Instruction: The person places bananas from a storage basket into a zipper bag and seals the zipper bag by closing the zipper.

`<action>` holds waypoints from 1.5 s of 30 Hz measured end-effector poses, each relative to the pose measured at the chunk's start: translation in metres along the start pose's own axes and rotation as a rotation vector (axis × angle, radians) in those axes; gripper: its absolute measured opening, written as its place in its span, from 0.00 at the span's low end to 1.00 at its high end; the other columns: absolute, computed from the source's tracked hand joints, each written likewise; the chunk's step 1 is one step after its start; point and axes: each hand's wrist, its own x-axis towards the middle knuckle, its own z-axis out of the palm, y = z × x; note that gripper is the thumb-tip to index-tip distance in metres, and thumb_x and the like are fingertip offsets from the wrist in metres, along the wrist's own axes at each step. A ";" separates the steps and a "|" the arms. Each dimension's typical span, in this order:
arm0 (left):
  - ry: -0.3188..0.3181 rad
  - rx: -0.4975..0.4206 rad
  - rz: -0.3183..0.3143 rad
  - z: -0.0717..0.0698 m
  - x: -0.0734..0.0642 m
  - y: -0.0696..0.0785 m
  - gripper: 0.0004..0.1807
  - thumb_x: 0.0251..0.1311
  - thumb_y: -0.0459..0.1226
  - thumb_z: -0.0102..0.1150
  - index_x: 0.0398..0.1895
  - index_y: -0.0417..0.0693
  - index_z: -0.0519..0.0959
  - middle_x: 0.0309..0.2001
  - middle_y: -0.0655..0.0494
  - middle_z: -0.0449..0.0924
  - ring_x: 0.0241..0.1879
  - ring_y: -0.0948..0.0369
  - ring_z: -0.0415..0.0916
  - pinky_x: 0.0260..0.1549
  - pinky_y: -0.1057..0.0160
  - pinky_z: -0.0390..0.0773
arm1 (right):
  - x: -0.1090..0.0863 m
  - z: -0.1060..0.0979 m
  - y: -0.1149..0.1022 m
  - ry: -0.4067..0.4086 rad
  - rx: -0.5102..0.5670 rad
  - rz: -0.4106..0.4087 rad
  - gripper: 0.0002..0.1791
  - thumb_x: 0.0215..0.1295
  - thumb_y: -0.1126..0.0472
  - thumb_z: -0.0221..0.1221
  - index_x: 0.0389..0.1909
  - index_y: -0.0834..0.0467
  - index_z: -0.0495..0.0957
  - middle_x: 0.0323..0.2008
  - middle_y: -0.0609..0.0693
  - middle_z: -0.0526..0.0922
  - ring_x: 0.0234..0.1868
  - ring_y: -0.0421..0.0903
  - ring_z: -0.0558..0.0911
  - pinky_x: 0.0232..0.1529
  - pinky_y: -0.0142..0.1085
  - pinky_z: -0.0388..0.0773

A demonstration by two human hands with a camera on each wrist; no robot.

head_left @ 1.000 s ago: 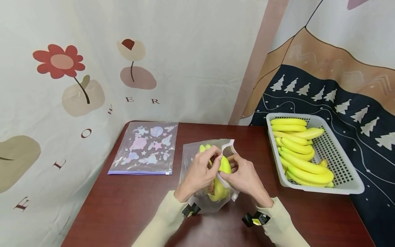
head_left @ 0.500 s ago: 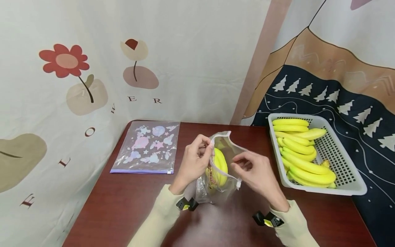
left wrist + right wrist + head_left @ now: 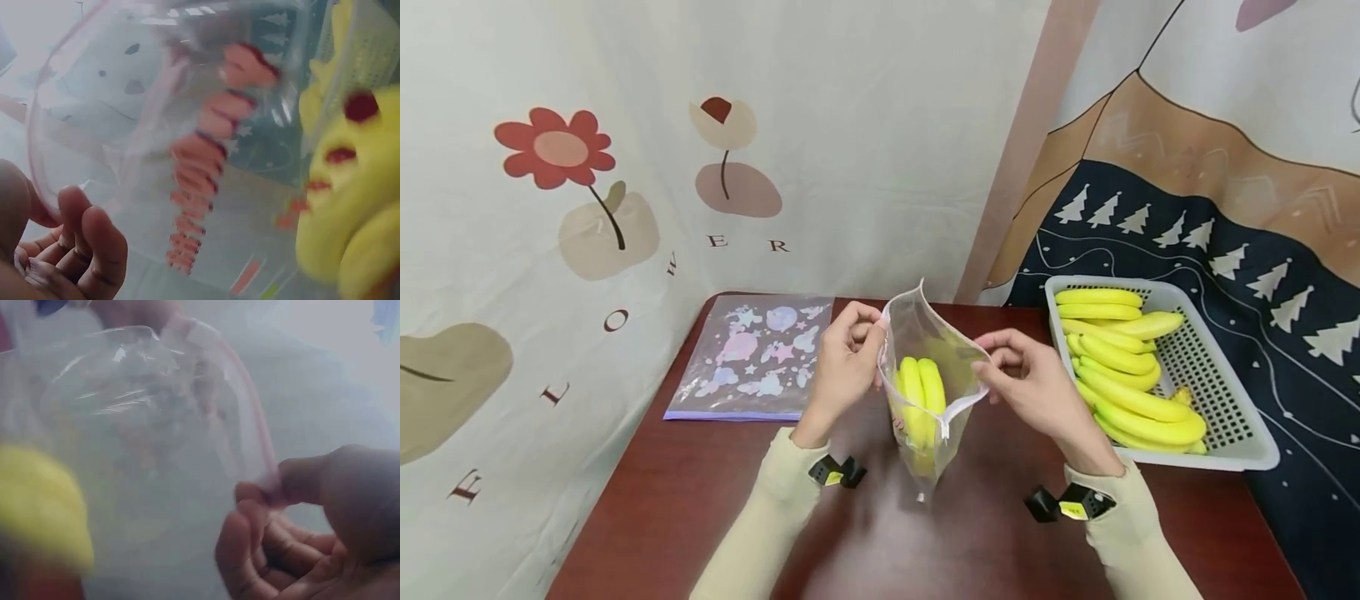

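Note:
A clear zip bag [image 3: 955,350] stands with its mouth spread wide between my hands, bananas [image 3: 922,392] inside it. My left hand [image 3: 847,358] pinches the left side of the rim between thumb and fingers. On the opposite side, my right hand [image 3: 1033,383] pinches the rim the same way. In the left wrist view, red print [image 3: 197,169] runs down the bag's wall, with the yellow bananas [image 3: 350,206] at the right. The right wrist view shows the pinkish zip edge [image 3: 253,400] held at my right thumb and fingertips.
A second zip bag [image 3: 752,354], printed with pastel shapes, lies flat at the table's back left. A grey perforated basket [image 3: 1232,400] at the right holds several bananas [image 3: 1120,358]. Printed curtains [image 3: 865,150] hang behind the dark red table [image 3: 700,508].
The bag has gone from lying nearly flat to standing with its mouth pulled wide. My right hand let go of the rim, then took it again; my hands moved apart.

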 end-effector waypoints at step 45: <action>-0.116 0.228 -0.229 -0.006 0.024 0.024 0.26 0.60 0.31 0.53 0.64 0.51 0.75 0.19 0.50 0.79 0.11 0.55 0.75 0.12 0.64 0.71 | 0.026 -0.011 -0.023 0.120 -0.322 0.004 0.15 0.65 0.57 0.64 0.52 0.51 0.83 0.27 0.48 0.80 0.29 0.45 0.77 0.33 0.35 0.72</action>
